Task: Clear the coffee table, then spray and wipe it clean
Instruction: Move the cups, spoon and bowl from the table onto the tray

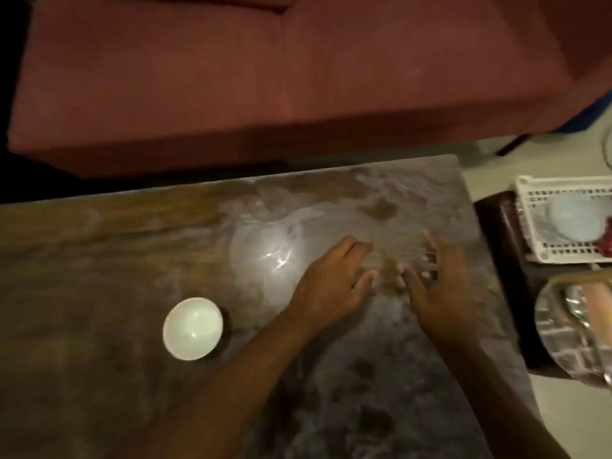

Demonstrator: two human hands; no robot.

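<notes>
Nearest us, both forearms are reaching out over the worktop (99,260), and the white bowl (193,327) is sitting on it just beside the left forearm, not yet cleared. We are judging that a careless elbow sweep could knock it, and that spraying now would wet it. Further out, the left hand (331,286) and right hand (440,289) are hovering near each other, each grip apart, fingers spread and closing on nothing we can make out. Something faint and striped is showing by the right fingertips, too blurred to name; if it is a clear object, it could slip out of a rushed pinch. The surface here is looking smeared and glaring. Off the right edge, a white basket (530,223) and a silvery tray (559,339) are crowding a low stand, so anything added carelessly could topple. Beyond, a red sofa (265,77) is risking overspray.
</notes>
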